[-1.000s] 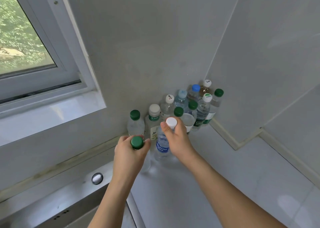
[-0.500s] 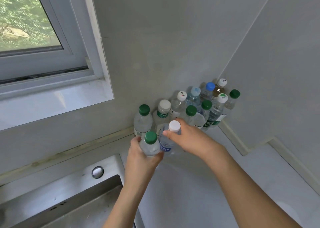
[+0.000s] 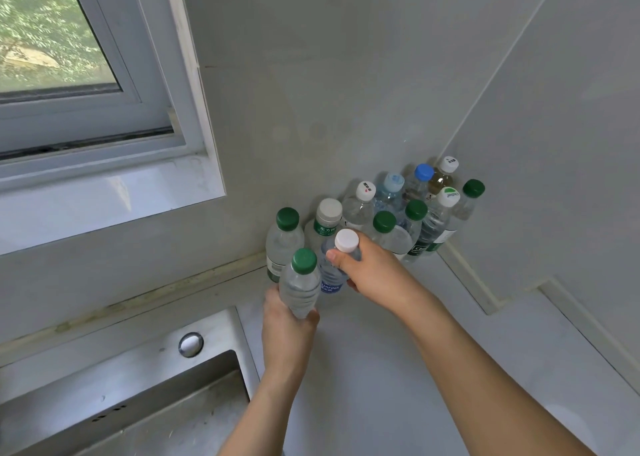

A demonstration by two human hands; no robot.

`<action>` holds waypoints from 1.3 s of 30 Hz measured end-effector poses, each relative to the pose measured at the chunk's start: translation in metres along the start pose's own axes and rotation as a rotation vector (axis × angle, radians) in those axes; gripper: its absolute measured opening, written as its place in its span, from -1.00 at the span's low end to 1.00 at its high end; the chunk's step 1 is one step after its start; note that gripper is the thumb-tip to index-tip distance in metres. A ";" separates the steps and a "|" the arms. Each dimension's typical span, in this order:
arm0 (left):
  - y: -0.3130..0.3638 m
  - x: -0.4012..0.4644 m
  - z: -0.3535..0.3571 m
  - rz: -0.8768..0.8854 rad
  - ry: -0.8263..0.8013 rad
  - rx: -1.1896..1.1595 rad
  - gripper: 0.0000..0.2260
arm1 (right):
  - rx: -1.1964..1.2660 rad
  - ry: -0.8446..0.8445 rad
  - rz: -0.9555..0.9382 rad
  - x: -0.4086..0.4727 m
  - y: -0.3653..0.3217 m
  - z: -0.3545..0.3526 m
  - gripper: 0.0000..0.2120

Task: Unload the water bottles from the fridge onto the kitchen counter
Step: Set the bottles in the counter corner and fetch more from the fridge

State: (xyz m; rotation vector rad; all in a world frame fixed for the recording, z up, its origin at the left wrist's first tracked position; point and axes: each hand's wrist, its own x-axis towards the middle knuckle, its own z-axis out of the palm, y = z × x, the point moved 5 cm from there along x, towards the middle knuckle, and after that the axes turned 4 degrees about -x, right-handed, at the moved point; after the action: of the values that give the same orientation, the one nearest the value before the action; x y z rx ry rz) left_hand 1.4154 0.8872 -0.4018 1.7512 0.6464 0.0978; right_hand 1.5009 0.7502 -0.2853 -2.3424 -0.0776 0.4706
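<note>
My left hand point(image 3: 285, 324) grips the lower body of a clear green-capped bottle point(image 3: 300, 284), which tilts toward the camera. My right hand point(image 3: 372, 270) holds a white-capped bottle with a blue label point(image 3: 333, 275) by its neck, upright beside the other one. Behind them several water bottles point(image 3: 391, 213) with green, white and blue caps stand grouped in the counter corner against the wall. One green-capped bottle point(image 3: 282, 241) stands at the left end of that group. The fridge is out of view.
The pale kitchen counter point(image 3: 467, 358) stretches to the right and front. A steel sink point(image 3: 138, 396) with a round plug hole fitting point(image 3: 190, 344) lies at the lower left. A window point(image 3: 69, 57) and its sill are above it. Walls close the corner.
The view has shifted closer and to the left. My left hand has slid from the green cap down to the bottle's lower body. My right hand stays on the white-capped bottle.
</note>
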 end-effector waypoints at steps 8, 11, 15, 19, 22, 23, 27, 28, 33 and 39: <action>0.003 0.009 0.008 0.080 0.096 0.100 -0.63 | 0.051 0.053 -0.011 0.003 -0.001 0.000 -0.65; 0.002 0.012 0.008 0.119 0.098 0.103 -0.70 | 0.053 0.072 -0.028 0.000 -0.001 0.000 -0.65; 0.004 0.015 0.007 0.154 0.057 0.045 -0.82 | 0.061 0.094 -0.032 -0.003 -0.001 0.001 -0.66; -0.012 0.024 0.012 0.110 -0.018 0.066 -0.72 | 0.064 0.210 -0.049 -0.010 0.001 0.001 -0.60; -0.001 0.016 0.005 0.075 -0.020 0.029 -0.55 | 0.064 0.266 -0.055 -0.025 0.008 0.004 -0.53; 0.005 0.009 0.001 0.052 -0.016 0.011 -0.49 | 0.078 0.275 -0.057 -0.033 0.012 0.004 -0.52; 0.009 -0.031 -0.010 0.012 0.111 0.084 -0.30 | 0.180 0.285 -0.027 -0.071 0.033 0.005 -0.51; 0.008 -0.044 -0.010 0.045 0.146 0.104 -0.31 | 0.179 0.292 -0.009 -0.079 0.042 0.005 -0.51; -0.011 -0.101 0.018 0.227 0.028 0.226 -0.37 | -0.023 0.283 0.090 -0.120 0.090 -0.007 -0.47; 0.006 -0.144 0.092 0.646 -0.346 0.493 -0.44 | -0.159 0.279 0.267 -0.188 0.164 -0.039 -0.38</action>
State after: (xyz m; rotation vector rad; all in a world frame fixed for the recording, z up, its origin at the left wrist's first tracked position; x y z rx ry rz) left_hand 1.3325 0.7383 -0.3849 2.3301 -0.1871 0.0787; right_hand 1.3266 0.5691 -0.3126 -2.5644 0.3451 0.2672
